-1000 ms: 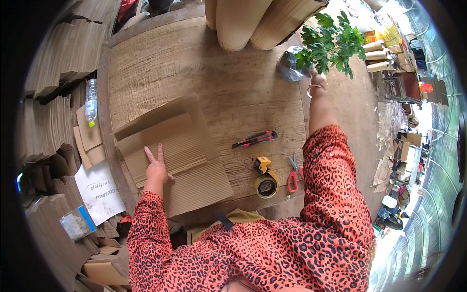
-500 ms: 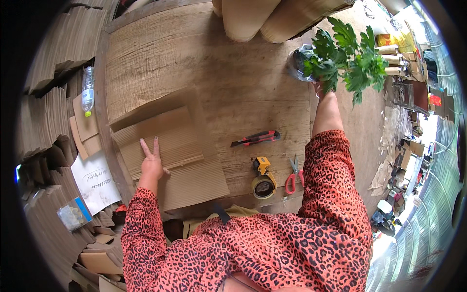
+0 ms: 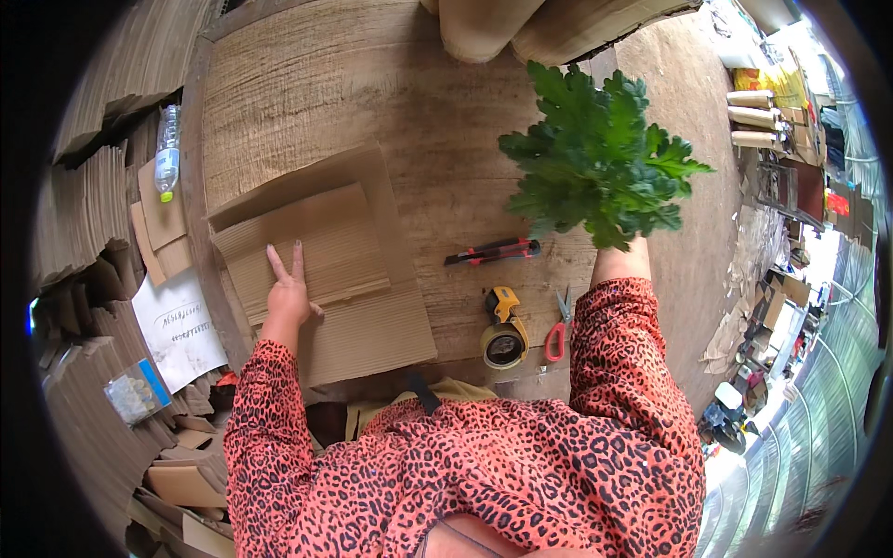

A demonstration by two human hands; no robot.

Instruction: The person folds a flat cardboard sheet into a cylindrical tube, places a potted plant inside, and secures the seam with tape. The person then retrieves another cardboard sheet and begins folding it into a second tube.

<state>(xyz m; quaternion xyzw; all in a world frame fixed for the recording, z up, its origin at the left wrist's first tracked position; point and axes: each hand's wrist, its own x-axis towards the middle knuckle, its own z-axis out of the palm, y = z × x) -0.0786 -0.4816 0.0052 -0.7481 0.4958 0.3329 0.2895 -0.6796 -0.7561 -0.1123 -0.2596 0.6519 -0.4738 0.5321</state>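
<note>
A leafy green plant (image 3: pixel 600 163) stands above the right part of the wooden table, its broad lobed leaves covering the pot beneath. My right hand (image 3: pixel 621 259) reaches under these leaves and grips the plant's pot; the fingers are hidden, and little beyond the wrist shows. On the left, my left hand (image 3: pixel 290 293) lies on folded corrugated cardboard (image 3: pixel 358 321), two fingers stretched apart and nothing held. Between my arms lie a red-and-black utility knife (image 3: pixel 493 252), a yellow tape dispenser (image 3: pixel 504 330) with a roll of tape, and red-handled scissors (image 3: pixel 556 337), partly covered by my right sleeve.
Large brown cardboard rolls (image 3: pixel 521 28) rest at the table's far edge. Stacked cardboard sheets (image 3: pixel 93 205) crowd the left side, with a clear plastic bottle (image 3: pixel 167 153) and a white sheet of paper (image 3: pixel 179 330) on them. Wooden tabletop (image 3: pixel 279 102) extends beyond the cardboard.
The plant has come left and nearer with my right hand; its leaves now face up and hide the pot that showed before. My left hand stays on the cardboard.
</note>
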